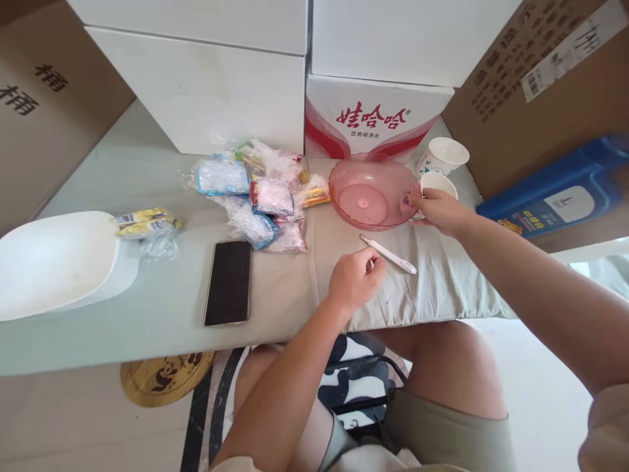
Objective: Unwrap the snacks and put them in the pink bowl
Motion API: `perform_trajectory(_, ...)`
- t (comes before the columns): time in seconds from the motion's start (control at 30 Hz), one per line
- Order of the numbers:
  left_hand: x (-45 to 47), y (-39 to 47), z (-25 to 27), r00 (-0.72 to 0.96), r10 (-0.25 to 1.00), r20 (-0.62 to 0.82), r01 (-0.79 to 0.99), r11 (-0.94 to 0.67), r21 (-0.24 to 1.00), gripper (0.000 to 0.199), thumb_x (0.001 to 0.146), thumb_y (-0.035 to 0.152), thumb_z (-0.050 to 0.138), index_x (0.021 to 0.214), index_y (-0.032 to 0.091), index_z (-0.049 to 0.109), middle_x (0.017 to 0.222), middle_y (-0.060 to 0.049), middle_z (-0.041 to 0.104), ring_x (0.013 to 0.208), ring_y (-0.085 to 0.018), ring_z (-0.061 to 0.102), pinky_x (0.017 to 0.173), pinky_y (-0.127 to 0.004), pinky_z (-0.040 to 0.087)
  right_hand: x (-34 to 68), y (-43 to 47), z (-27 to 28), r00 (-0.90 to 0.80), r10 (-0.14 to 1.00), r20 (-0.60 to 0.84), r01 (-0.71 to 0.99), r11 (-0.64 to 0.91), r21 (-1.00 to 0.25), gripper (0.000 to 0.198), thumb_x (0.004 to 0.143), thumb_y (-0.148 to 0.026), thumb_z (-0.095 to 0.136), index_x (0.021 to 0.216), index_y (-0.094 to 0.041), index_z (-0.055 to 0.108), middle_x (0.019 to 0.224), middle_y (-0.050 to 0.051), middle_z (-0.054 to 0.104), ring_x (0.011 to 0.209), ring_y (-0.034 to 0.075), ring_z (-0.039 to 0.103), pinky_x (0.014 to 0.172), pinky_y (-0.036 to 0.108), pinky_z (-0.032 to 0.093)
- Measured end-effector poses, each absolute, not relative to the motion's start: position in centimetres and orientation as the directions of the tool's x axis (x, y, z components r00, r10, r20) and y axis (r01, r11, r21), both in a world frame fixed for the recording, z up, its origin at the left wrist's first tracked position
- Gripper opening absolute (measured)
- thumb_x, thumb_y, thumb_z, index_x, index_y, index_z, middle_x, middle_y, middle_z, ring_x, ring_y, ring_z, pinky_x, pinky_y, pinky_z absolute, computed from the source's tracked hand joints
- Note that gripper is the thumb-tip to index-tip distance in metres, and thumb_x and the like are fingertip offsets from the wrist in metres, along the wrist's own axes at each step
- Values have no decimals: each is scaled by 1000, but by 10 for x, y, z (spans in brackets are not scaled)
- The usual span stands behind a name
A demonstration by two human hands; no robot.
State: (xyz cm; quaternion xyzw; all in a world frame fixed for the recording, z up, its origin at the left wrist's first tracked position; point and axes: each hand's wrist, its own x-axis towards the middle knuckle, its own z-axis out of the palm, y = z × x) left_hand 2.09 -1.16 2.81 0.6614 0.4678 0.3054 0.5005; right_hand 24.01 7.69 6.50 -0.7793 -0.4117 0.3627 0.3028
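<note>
My right hand (442, 211) is closed around the near paper cup (439, 180), just right of a clear pink bowl (363, 200). Its fingers come close to the bowl's rim; whether they touch it I cannot tell. My left hand (356, 276) rests loosely curled on the cloth-covered table (285, 288), with no object visible in it. Beside its fingertips lies a slim white utility knife (390, 254). Another paper cup (445, 156) stands behind the held one. Several plastic-wrapped packets (272, 196) are heaped left of the bowl.
A black phone (228, 283) lies left of my left hand. Farther left are a white basin (59, 262) and yellow wrappers (147, 224). White boxes (206, 92) stack along the back. A blue container (555, 190) and a cardboard box (584, 98) stand on the right.
</note>
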Motion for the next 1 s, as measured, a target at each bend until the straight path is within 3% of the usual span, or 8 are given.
perform_trajectory(0.13, 15, -15, 31, 373, 926, -60, 305, -61, 951, 21, 83, 30, 49, 64, 21, 50, 53, 6, 44, 52, -11, 40, 57, -28, 26, 251, 75, 67, 447, 862, -239, 579, -482, -657, 13, 88, -19, 52, 82, -19, 63, 87, 6, 66, 79, 16, 63, 58, 26, 58)
perform_trajectory(0.27, 9, -18, 31, 371, 928, -37, 312, -87, 946, 22, 84, 31, 48, 66, 21, 52, 54, 5, 46, 53, -12, 41, 57, -29, 26, 263, 55, 81, 491, 865, -101, 698, -460, -549, 14, 88, -18, 50, 84, -19, 63, 76, 3, 62, 74, 17, 61, 77, 36, 55)
perform_trajectory(0.4, 4, -19, 32, 360, 933, -15, 310, -104, 945, 23, 85, 31, 47, 65, 21, 52, 55, 4, 47, 54, -12, 42, 57, -29, 26, 261, -1, 95, 464, 862, 204, 858, -380, -344, 14, 87, -24, 49, 81, -22, 61, 68, 6, 61, 81, 26, 61, 83, 42, 47)
perform_trajectory(0.47, 2, -19, 32, 358, 934, -18, 312, -101, 945, 23, 85, 32, 48, 65, 21, 53, 54, 4, 47, 54, -13, 42, 57, -29, 26, 258, -34, 93, 464, 830, 309, 864, -347, -365, 17, 88, -30, 47, 84, -24, 63, 70, 8, 64, 77, 26, 63, 79, 41, 48)
perform_trajectory(0.63, 4, -20, 32, 364, 932, -2, 317, -122, 940, 23, 85, 30, 47, 65, 21, 53, 55, 4, 47, 54, -13, 42, 58, -28, 27, 266, -69, 53, 329, 884, 333, 926, -233, -297, 24, 82, -35, 49, 88, -21, 68, 79, 10, 71, 71, 25, 63, 76, 41, 51)
perform_trajectory(0.77, 6, -22, 32, 363, 932, -9, 329, -119, 937, 22, 85, 29, 47, 64, 21, 51, 54, 4, 45, 54, -13, 42, 58, -28, 26, 282, -44, 25, 232, 902, 363, 955, -141, -261, 32, 85, -35, 46, 96, -18, 70, 99, 15, 71, 87, 27, 64, 87, 47, 51)
perform_trajectory(0.9, 3, -22, 34, 343, 939, 4, 317, -120, 941, 22, 84, 29, 47, 64, 21, 51, 54, 4, 46, 54, -13, 42, 59, -28, 26, 275, -30, 25, 154, 874, 460, 970, -46, -237, 46, 82, -31, 52, 124, -16, 62, 135, 20, 56, 117, 31, 58, 96, 50, 48)
perform_trajectory(1.0, -2, -20, 35, 336, 942, 2, 313, -114, 943, 22, 84, 29, 47, 64, 21, 51, 54, 4, 46, 54, -13, 42, 59, -28, 26, 252, -43, 24, 57, 896, 440, 974, 48, -223, 40, 87, -31, 50, 123, -18, 60, 123, 17, 63, 111, 30, 61, 93, 47, 50)
